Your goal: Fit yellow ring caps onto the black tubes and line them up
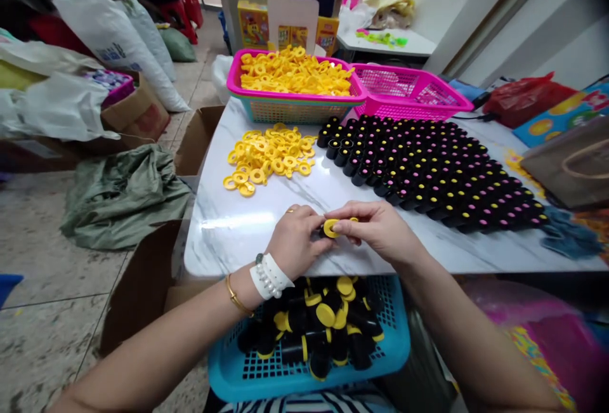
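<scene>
1. You have a short black tube (324, 233) with a yellow ring (332, 228) at its end, held between your hands just above the front edge of the surface (228, 242). Most of the tube is hidden by your fingers, so its full shape is hard to make out.
2. Your left hand (297, 242) sits just to the tube's left, and its fingers (311, 217) curl closed around that end.
3. Your right hand (375, 226) lies just to the tube's right, with its fingers (349, 213) pressed together over the far side. Your left hand looks slightly nearer the yellow ring, and the tube's long axis seems to run roughly crosswise between your hands, though you cannot confirm this exactly.
4. Ahead of the tube and to the left lies a loose pile of yellow rings (266, 156).
5. Ahead and to the right stand tight rows of upright black tubes (428, 172), with yellow and pink tops.
6. Farther ahead of the tube sit a pink basket (233, 77) heaped with yellow rings and a pink mesh basket (409, 92).
7. Below the tube, off the surface's front edge, a blue basket (216, 378) holds a jumble of black tubes with yellow ends (304, 330).
</scene>
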Demonstrator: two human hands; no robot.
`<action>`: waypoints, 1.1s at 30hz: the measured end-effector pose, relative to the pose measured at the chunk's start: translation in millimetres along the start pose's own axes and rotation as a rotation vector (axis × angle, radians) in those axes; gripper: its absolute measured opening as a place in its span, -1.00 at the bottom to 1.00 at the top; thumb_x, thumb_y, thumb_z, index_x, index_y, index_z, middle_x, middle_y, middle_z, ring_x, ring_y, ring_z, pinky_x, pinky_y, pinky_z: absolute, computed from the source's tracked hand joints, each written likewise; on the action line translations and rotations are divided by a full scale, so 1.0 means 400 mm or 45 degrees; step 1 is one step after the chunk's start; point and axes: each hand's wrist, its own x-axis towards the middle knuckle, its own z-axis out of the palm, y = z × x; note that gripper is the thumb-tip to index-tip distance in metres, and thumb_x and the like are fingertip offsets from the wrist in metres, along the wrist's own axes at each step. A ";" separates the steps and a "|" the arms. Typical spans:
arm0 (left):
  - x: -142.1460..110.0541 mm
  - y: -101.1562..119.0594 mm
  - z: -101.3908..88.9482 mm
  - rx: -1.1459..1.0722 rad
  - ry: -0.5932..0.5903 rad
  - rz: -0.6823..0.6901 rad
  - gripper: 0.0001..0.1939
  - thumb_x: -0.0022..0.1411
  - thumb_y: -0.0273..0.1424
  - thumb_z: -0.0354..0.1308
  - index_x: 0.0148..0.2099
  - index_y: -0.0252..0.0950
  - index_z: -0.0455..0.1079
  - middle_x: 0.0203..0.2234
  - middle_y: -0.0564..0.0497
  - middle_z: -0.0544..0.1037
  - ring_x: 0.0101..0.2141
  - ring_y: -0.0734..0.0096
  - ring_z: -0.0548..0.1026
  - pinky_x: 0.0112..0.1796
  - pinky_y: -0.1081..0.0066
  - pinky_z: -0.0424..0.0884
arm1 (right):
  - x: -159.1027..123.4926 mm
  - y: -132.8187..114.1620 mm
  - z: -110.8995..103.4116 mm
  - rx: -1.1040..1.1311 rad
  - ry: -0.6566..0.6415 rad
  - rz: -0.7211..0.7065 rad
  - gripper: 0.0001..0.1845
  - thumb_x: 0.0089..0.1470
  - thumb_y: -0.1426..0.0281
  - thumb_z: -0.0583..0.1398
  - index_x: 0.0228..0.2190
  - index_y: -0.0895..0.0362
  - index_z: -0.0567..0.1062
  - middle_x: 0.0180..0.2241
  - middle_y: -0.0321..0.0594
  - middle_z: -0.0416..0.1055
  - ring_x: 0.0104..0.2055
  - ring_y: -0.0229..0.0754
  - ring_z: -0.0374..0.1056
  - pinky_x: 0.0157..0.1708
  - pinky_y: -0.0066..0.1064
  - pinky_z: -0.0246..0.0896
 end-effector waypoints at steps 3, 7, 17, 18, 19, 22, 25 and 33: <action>-0.002 -0.002 0.003 -0.019 0.017 0.011 -0.80 0.09 -0.31 0.34 -0.21 -0.21 0.54 -0.40 0.01 0.46 -0.29 0.27 0.39 -0.20 0.30 0.31 | -0.004 -0.002 -0.004 0.059 -0.013 0.014 -0.68 -0.08 0.24 0.37 -0.26 0.13 0.66 -0.53 -0.25 0.44 -0.61 -0.38 0.13 -0.65 -0.48 0.01; -0.003 -0.007 0.005 -0.008 0.003 0.015 -0.76 0.09 -0.27 0.33 -0.17 -0.21 0.54 -0.40 0.01 0.46 -0.28 0.27 0.39 -0.21 0.30 0.32 | -0.004 -0.004 0.001 -0.050 0.029 -0.019 -0.71 -0.09 0.25 0.37 -0.28 0.12 0.67 -0.50 -0.24 0.43 -0.57 -0.36 0.16 -0.62 -0.48 0.05; -0.004 0.002 -0.004 0.040 -0.028 0.045 -0.77 0.16 -0.22 0.25 -0.18 -0.21 0.53 -0.46 0.00 0.46 -0.34 0.30 0.38 -0.24 0.31 0.30 | 0.010 0.035 0.003 0.026 -0.004 0.120 -0.59 -0.03 0.20 0.33 -0.17 0.19 0.54 -0.66 -0.37 0.37 -0.68 -0.36 0.22 -0.66 -0.51 0.14; -0.004 0.005 -0.007 0.036 -0.035 0.045 -0.74 0.18 -0.18 0.22 -0.18 -0.23 0.53 -0.47 0.00 0.45 -0.35 0.31 0.38 -0.25 0.31 0.30 | 0.010 0.036 0.002 0.047 -0.047 0.140 -0.59 -0.01 0.19 0.31 -0.18 0.19 0.51 -0.66 -0.38 0.37 -0.69 -0.35 0.24 -0.66 -0.51 0.16; -0.004 0.007 -0.010 0.032 -0.042 0.048 -0.71 0.21 -0.15 0.18 -0.19 -0.25 0.53 -0.49 0.00 0.44 -0.37 0.31 0.37 -0.25 0.31 0.29 | 0.009 0.036 0.002 0.060 -0.073 0.155 -0.61 0.01 0.18 0.30 -0.19 0.19 0.50 -0.67 -0.38 0.37 -0.70 -0.35 0.24 -0.66 -0.51 0.16; -0.005 0.012 -0.012 0.040 -0.049 0.066 -0.66 0.31 -0.15 0.05 -0.23 -0.27 0.53 -0.54 0.01 0.40 -0.41 0.33 0.35 -0.27 0.31 0.28 | 0.008 0.034 0.007 0.031 -0.056 0.128 -0.68 0.06 0.18 0.27 -0.27 0.18 0.46 -0.70 -0.42 0.33 -0.72 -0.38 0.21 -0.70 -0.56 0.08; -0.009 0.017 -0.008 0.051 -0.023 0.080 -0.69 0.32 -0.20 0.03 -0.24 -0.28 0.51 -0.54 0.01 0.40 -0.40 0.33 0.35 -0.25 0.29 0.30 | 0.006 0.034 0.014 -0.029 -0.002 0.068 -0.72 0.07 0.19 0.26 -0.34 0.15 0.42 -0.71 -0.46 0.29 -0.73 -0.42 0.16 -0.72 -0.60 0.00; 0.001 0.028 -0.026 -0.689 -0.280 -0.421 -0.67 0.32 -0.16 0.01 -0.10 -0.30 0.42 -0.63 0.09 0.46 -0.69 0.55 0.32 -0.63 0.53 0.25 | 0.003 0.043 0.012 0.085 -0.039 0.080 -0.64 0.03 0.11 0.28 -0.35 0.13 0.35 -0.69 -0.46 0.32 -0.70 -0.38 0.23 -0.68 -0.59 0.08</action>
